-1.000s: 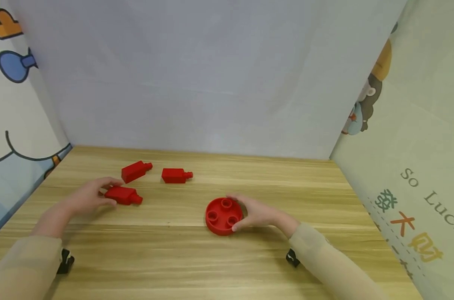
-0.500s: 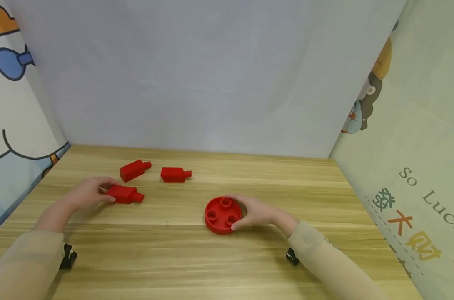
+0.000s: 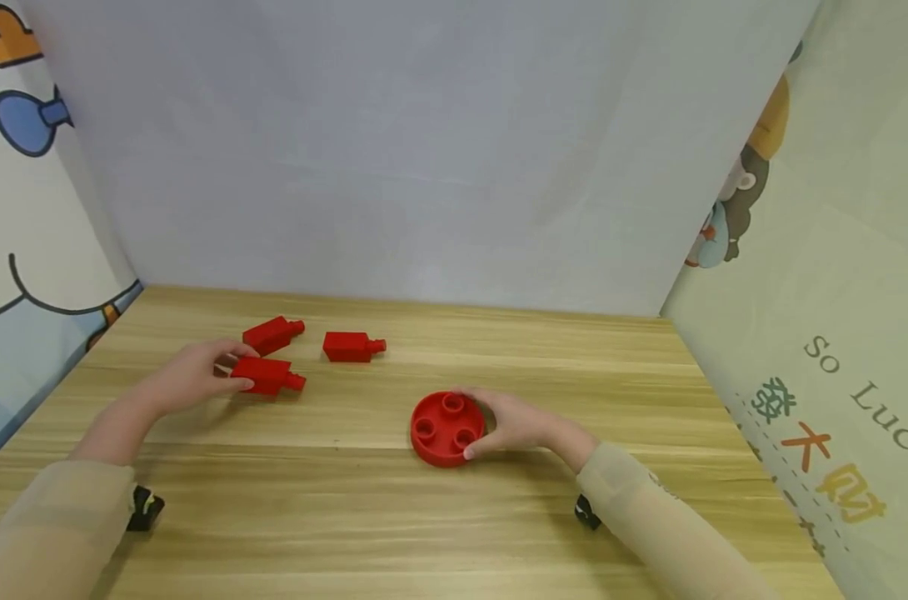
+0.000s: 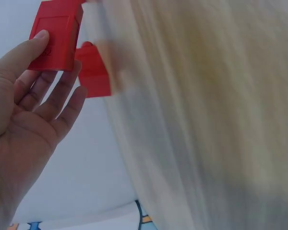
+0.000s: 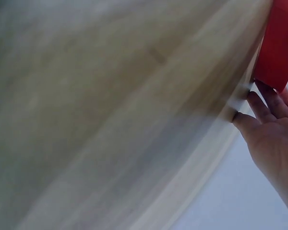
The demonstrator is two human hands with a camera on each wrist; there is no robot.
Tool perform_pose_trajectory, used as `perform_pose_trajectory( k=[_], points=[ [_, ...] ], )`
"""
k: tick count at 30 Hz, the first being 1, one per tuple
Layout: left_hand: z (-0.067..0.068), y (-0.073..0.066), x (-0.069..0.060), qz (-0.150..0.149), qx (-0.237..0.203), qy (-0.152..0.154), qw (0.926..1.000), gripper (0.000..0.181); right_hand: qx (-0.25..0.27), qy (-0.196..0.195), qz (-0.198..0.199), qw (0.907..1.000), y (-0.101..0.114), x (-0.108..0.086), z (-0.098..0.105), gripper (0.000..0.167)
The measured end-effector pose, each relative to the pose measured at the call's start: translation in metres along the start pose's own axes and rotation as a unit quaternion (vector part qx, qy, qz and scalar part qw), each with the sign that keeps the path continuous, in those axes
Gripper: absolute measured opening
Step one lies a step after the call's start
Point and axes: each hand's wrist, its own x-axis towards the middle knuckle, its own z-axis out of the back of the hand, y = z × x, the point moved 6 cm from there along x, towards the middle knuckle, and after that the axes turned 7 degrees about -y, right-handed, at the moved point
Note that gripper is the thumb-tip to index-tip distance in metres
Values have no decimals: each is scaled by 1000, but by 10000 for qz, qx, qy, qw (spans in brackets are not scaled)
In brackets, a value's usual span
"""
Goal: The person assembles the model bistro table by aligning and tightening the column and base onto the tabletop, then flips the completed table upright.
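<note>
My left hand (image 3: 192, 377) pinches the rear end of a red bottle-shaped block (image 3: 268, 377), its neck pointing right; in the left wrist view the thumb lies on one broad face of this block (image 4: 54, 40) and fingers are behind it. My right hand (image 3: 516, 423) grips the right rim of a round red base (image 3: 441, 443) with three round sockets, flat on the table. In the right wrist view the hand (image 5: 273, 129) is beside the base's red side (image 5: 277, 45), and the thumb is not clearly seen.
Two more red bottle-shaped blocks lie on the wooden table (image 3: 334, 517): one (image 3: 270, 335) just behind the held block, the other (image 3: 346, 347) to its right. A pale cloth (image 3: 394, 150) stands along the back, with printed panels at both sides.
My left hand has lifted its red block slightly and carried it to the right and away from me. My right hand and the round base have stayed in place.
</note>
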Motion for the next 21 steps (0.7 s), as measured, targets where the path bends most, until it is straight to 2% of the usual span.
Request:
perform_pose_trajectory(
  k=[14, 21],
  points=[
    [11, -75, 11, -516, 157, -563, 9970, 41, 27, 3, -13, 10000, -2, 1, -1, 92],
    [14, -110, 10, -426, 27, -748, 9963, 48, -80, -18, -48, 10000, -4, 1, -2, 93]
  ],
)
